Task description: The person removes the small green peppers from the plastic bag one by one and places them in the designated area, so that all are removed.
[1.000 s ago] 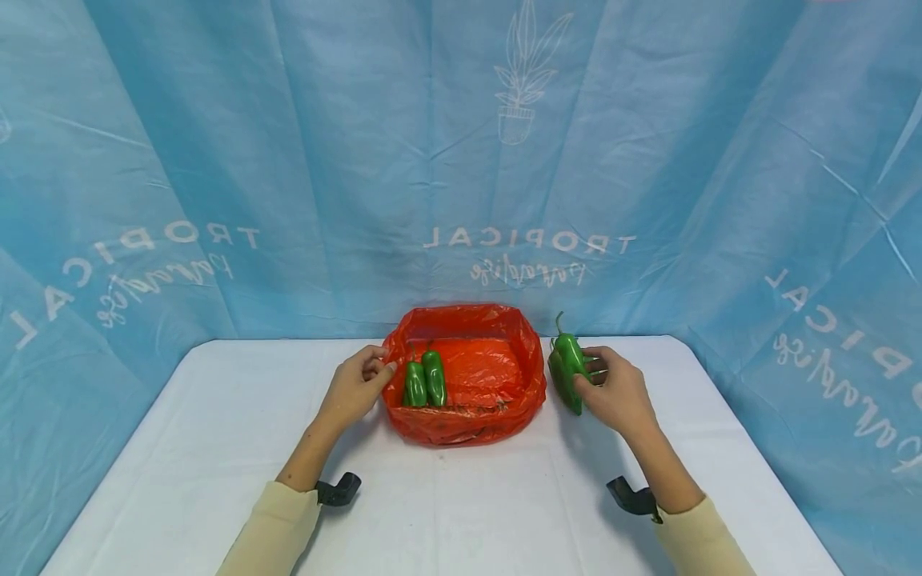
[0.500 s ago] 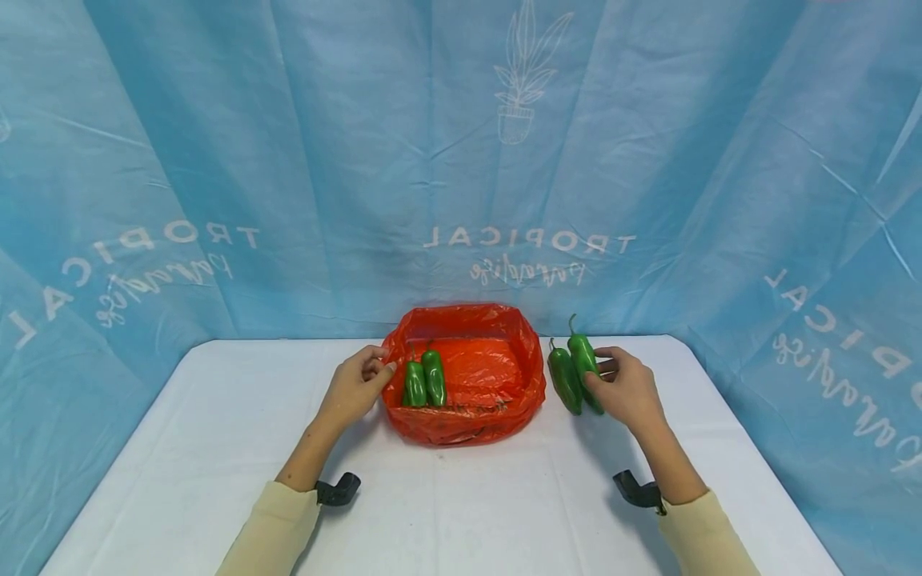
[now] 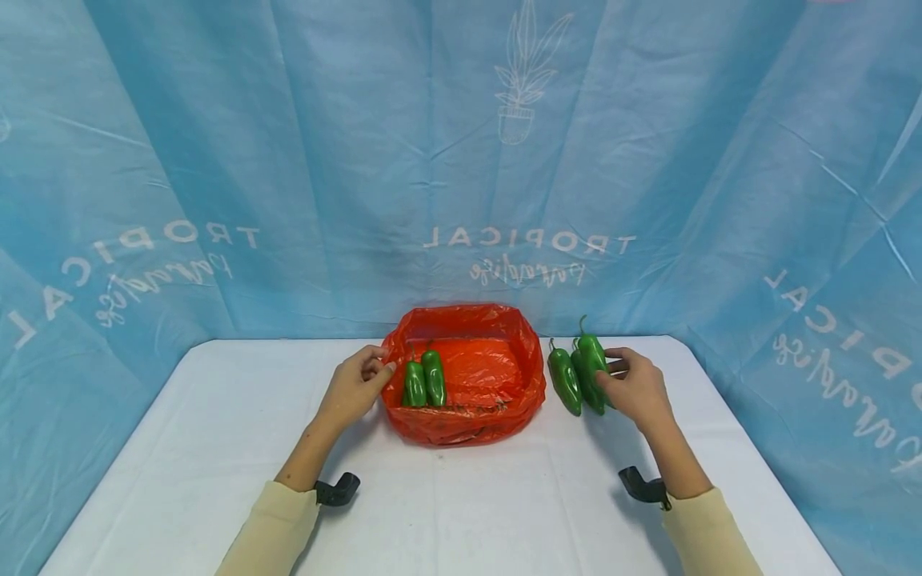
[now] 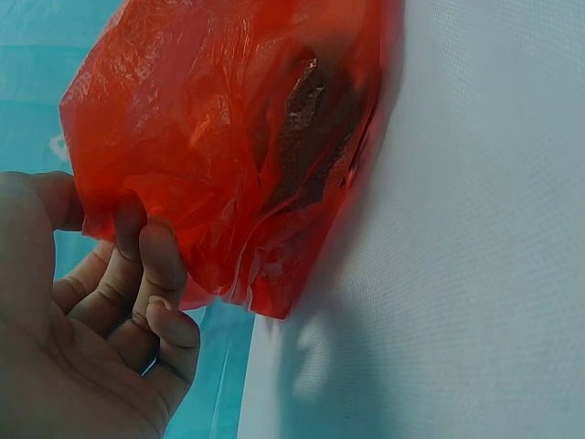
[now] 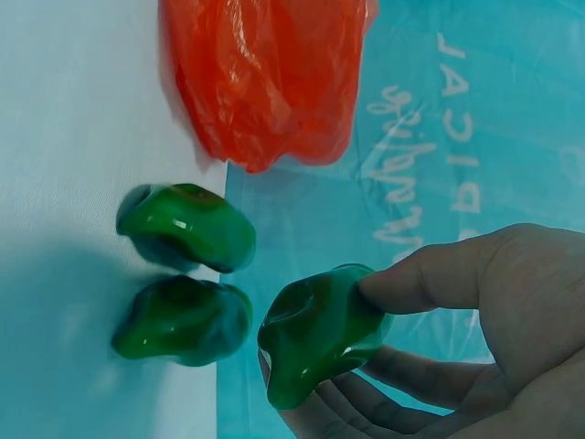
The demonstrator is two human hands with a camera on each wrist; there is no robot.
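My left hand (image 3: pixel 356 388) pinches the left rim of a red plastic bag (image 3: pixel 461 428), which stands with its mouth spread wide. Inside the bag, at its left, two green peppers (image 3: pixel 434 378) lie side by side. In the left wrist view the thumb and fingers of the left hand (image 4: pixel 101 320) meet on the thin red film. To the right of the bag my right hand (image 3: pixel 634 388) holds a green pepper (image 3: pixel 592 352) between thumb and fingers. The right wrist view shows this held pepper (image 5: pixel 320 334) raised beside two more green peppers (image 5: pixel 187 224) lying on the table.
A white cloth (image 3: pixel 432 512) covers the table. Blue printed curtains (image 3: pixel 360 160) rise behind it and along both sides. A black wrist mount (image 3: pixel 338 489) sits on the left forearm, another wrist mount (image 3: pixel 643 488) on the right.
My right hand has moved slightly to the right with the pepper. Two peppers on the table, partly covered before, now show more fully. The left hand and bag have stayed put.
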